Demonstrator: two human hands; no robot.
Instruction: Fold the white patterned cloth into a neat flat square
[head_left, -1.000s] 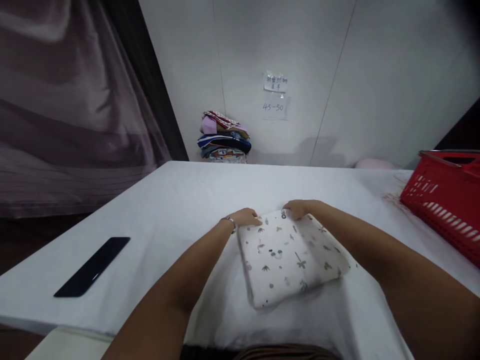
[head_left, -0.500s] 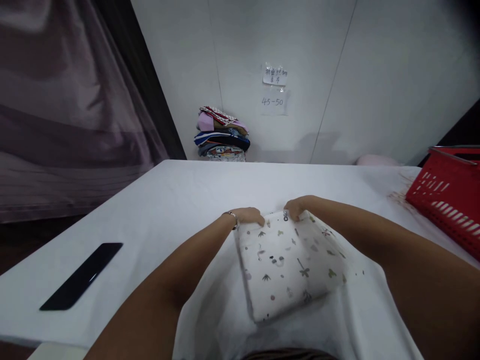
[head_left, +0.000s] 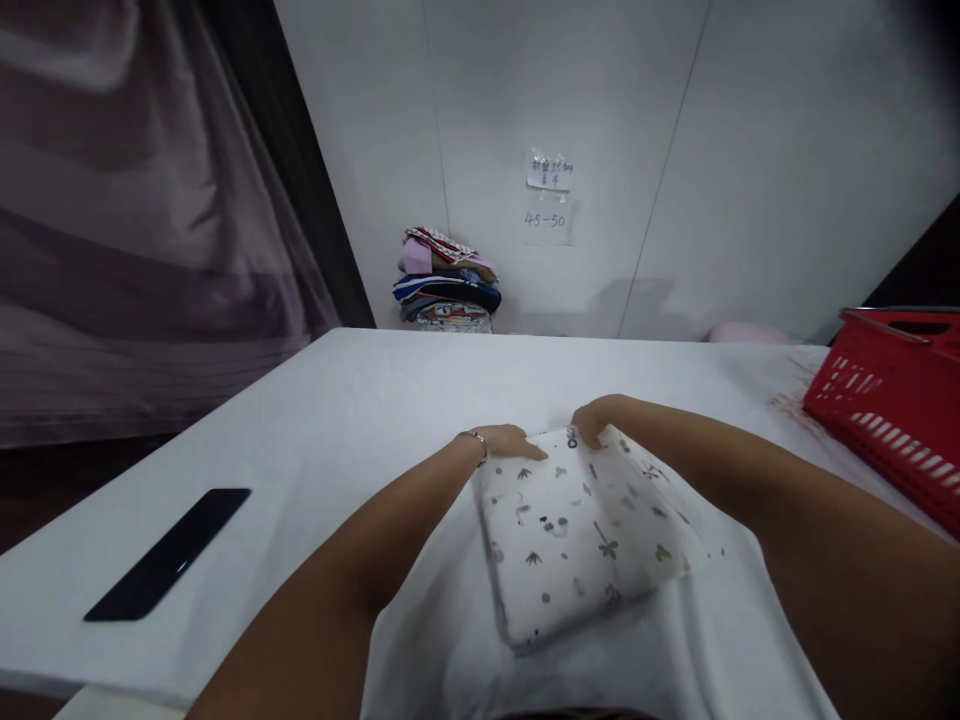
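A folded white cloth (head_left: pixel 570 545) with small plant-like prints lies tilted close against my white top, in the lower middle of the head view. My left hand (head_left: pixel 514 443), with a bracelet at the wrist, grips its far left edge, thumb on the upper face and the other fingers mostly hidden. Farther right along that same edge, my right hand (head_left: pixel 595 418) pinches the cloth beside a small dark printed mark. Its fingertips are partly out of sight behind the fabric. The cloth's underside cannot be seen.
A white-covered table (head_left: pixel 360 400) spreads ahead. On it, a flat black object (head_left: pixel 169 555) lies at left and a red basket (head_left: pixel 892 410) stands at right. Folded clothes (head_left: pixel 448 282) are stacked by the wall, below paper signs (head_left: pixel 549 200). A curtain (head_left: pixel 150 220) hangs at left.
My left hand has slid slightly right along the cloth's edge, toward my right hand. Both hands still hold the cloth. The background sits a little lower as the camera has tilted.
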